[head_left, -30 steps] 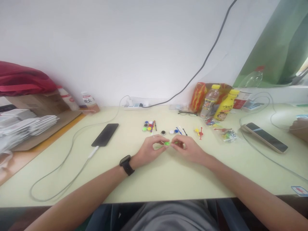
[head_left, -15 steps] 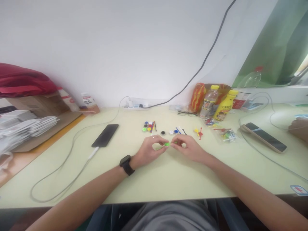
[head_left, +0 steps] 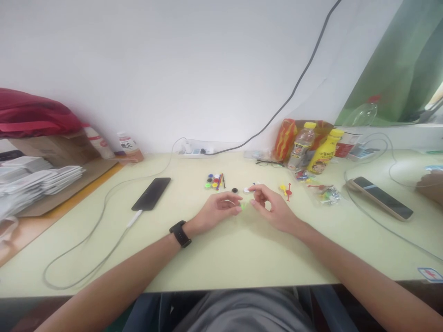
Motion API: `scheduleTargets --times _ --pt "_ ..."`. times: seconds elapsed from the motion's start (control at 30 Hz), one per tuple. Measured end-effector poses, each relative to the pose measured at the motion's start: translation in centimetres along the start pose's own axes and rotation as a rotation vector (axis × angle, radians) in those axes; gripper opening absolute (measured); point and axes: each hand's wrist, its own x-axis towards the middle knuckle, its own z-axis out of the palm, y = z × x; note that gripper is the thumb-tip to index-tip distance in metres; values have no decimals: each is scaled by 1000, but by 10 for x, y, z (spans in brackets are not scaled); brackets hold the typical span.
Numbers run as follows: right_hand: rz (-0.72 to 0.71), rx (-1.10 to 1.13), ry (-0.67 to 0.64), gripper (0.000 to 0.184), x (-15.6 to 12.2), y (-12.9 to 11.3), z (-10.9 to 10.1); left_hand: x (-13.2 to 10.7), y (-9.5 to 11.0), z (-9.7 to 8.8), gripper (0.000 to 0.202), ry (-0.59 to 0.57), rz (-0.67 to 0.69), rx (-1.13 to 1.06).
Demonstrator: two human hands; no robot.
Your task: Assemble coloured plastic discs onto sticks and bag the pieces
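A small bright green plastic piece [head_left: 243, 205], smeared by motion, is between my two hands just above or on the table. My left hand [head_left: 219, 211] is to its left, thumb and index finger apart, with the piece right at the fingertips. On the other side, my right hand [head_left: 273, 208] has its fingers curved and parted, with nothing in them. Beyond the hands are a black disc [head_left: 235, 190] and a white disc [head_left: 246, 190]. Several coloured discs [head_left: 209, 180] and thin sticks [head_left: 220, 181] form a cluster behind my left hand.
Yellow and red arrow-shaped pieces [head_left: 288, 192] lie right of my right hand, near a clear bag of parts [head_left: 327, 194]. A phone [head_left: 151, 194] charges at left; another phone [head_left: 382, 197] is at right. Bottles [head_left: 323, 152] and eyeglasses [head_left: 270, 163] are near the wall.
The fingers of both hands have come off their pinch and spread. My right hand has drawn slightly right, away from the green piece, which now looks blurred.
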Motion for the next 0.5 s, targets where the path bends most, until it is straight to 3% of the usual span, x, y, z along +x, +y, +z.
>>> scheduleTargets --times 0.3,0.5 --pt "-170 -110 -15 35 -8 -3 0 3 -5 -4 39 44 -90 -141" --pt "-133 -79 -22 61 -11 0 5 3 -7 -5 36 49 -97 -183"
